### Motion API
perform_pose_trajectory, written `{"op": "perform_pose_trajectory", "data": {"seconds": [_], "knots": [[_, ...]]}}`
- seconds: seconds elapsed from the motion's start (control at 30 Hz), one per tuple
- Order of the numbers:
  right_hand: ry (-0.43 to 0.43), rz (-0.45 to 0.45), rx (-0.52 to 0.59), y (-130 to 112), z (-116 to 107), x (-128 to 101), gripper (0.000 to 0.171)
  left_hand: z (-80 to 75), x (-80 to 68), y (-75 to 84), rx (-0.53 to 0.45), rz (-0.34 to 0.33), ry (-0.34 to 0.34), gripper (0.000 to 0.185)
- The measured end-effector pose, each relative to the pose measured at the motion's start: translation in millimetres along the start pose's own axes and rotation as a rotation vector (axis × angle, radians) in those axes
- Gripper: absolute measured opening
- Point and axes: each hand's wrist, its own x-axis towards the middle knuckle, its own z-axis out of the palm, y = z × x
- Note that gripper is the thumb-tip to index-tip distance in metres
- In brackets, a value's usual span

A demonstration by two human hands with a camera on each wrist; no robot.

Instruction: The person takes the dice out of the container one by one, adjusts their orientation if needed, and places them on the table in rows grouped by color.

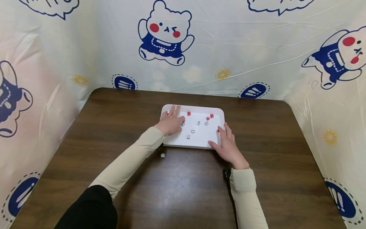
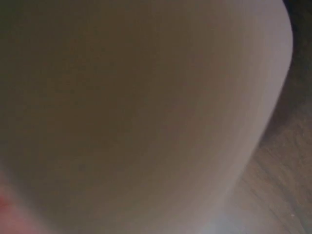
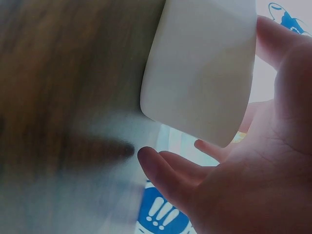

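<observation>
A shallow white tray [image 1: 175, 140] on the brown table holds several small dice, some white and some red. Over its left end reaches my left hand [image 1: 169, 124], fingers spread, with one fingertip right at a white die [image 1: 183, 123]. My right hand [image 1: 228, 148] is at the tray's right end, thumb over the front rim and a fingertip beside a partly covered red die [image 1: 218, 130]. In the right wrist view, the loosely spread fingers of the right hand [image 3: 239, 180] lie around the tray's pale outer wall [image 3: 200, 68]. A blurred pale surface fills most of the left wrist view.
One white die [image 1: 162, 155] lies on the table [image 1: 183, 187] in front of the tray, near the left forearm. More red dice [image 1: 211, 115] sit toward the tray's back right. A printed bear-pattern sheet [image 1: 206, 57] hangs behind and beside the table.
</observation>
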Motion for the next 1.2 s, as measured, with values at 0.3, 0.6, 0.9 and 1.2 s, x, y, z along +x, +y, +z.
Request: {"op": "perform_pose_trajectory", "data": {"seconds": [0.3,0.6,0.9,1.2], "knots": [[0.002,-0.006,0.002,0.0,-0.2,0.2,0.08,5.5,2.0,0.1,0.028,0.016,0.046,0.027],[-0.002,-0.001,0.001,0.2,0.1,0.2,0.081,7.6,2.3,2.0,0.031,0.017,0.061,0.016],[0.0,-0.007,0.0,0.9,1.1,0.2,0.08,9.3,1.6,2.7,0.029,0.013,0.054,0.013],[-0.004,0.002,-0.001,0.8,0.8,0.4,0.081,9.4,2.3,2.8,0.024,0.013,0.063,0.014]]}}
